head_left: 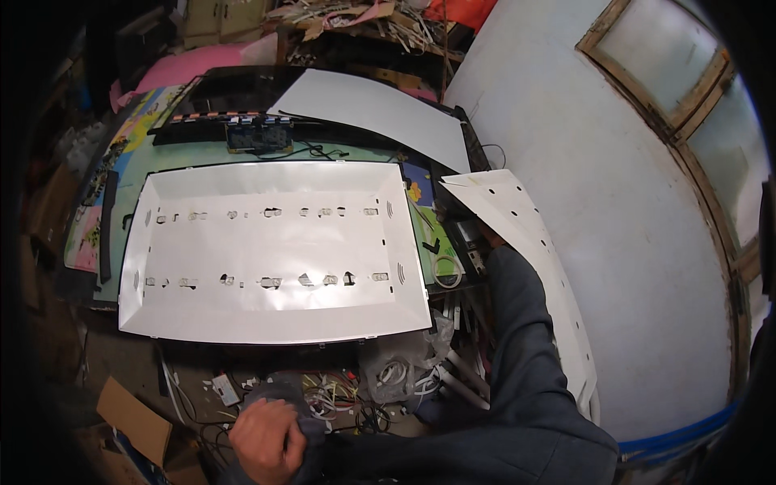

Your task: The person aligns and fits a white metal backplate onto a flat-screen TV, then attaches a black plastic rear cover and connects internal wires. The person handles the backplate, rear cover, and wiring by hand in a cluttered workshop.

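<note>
My left hand (269, 440) is curled into a fist low in front of me, away from the table, with nothing showing in it. My right arm (517, 299) reaches forward along the table's right side. Only a little of my right hand (491, 237) shows, beside dark and silver parts at the table edge, its fingers hidden. Close to that arm, a white sheet with small holes (529, 230) leans toward the wall. On the table lies a TV backlight tray (267, 246) lined with white reflector sheet, with two rows of clear LED lenses showing through torn openings.
Behind the tray are a circuit board (259, 136) with black cables and a large pale panel (372, 109). A roll of tape (447, 272) lies at the table's right. Tangled wires (331, 396), plastic bags and an open cardboard box (136, 420) crowd the floor. A wall (647, 283) bounds the right.
</note>
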`<action>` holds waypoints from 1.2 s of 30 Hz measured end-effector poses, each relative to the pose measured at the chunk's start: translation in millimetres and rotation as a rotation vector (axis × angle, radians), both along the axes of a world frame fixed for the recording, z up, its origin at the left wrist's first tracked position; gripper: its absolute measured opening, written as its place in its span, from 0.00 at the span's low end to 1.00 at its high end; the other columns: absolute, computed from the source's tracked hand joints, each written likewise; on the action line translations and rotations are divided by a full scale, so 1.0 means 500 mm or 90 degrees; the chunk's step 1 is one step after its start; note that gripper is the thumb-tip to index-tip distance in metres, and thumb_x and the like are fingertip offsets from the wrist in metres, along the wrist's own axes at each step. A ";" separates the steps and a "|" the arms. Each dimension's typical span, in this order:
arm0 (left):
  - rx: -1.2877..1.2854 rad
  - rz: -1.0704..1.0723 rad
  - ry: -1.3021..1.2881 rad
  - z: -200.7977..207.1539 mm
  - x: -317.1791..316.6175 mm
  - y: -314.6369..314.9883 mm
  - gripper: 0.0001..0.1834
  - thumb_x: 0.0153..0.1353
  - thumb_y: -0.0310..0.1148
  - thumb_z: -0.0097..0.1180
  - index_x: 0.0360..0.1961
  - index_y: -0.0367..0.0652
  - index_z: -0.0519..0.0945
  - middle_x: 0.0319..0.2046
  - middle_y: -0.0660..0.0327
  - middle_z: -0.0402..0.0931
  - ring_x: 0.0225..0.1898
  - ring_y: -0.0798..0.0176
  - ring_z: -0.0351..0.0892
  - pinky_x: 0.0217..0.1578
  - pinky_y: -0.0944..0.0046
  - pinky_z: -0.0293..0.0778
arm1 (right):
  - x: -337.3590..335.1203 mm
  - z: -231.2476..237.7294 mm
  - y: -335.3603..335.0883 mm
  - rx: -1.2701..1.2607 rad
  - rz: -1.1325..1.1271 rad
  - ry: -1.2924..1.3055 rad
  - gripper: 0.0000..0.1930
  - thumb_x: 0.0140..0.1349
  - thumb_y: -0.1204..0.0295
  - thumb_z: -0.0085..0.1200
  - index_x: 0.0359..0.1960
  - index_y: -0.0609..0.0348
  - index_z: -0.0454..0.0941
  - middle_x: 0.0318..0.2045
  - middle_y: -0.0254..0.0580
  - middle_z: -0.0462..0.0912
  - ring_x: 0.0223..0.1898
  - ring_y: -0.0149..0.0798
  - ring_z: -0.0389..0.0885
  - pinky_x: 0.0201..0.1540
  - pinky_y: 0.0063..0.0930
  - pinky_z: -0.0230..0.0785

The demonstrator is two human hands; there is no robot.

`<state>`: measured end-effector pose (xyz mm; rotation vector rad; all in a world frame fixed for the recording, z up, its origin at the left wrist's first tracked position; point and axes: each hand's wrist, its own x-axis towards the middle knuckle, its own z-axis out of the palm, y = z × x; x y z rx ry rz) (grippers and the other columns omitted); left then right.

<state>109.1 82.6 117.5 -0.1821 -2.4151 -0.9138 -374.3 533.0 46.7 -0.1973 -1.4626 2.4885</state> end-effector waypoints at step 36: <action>0.045 0.032 -0.007 0.014 0.024 -0.011 0.07 0.53 0.20 0.61 0.35 0.35 0.83 0.34 0.50 0.85 0.37 0.41 0.86 0.45 0.49 0.82 | -0.045 0.079 0.042 0.711 -0.240 0.031 0.22 0.59 0.71 0.66 0.54 0.59 0.76 0.53 0.58 0.80 0.55 0.52 0.80 0.58 0.44 0.72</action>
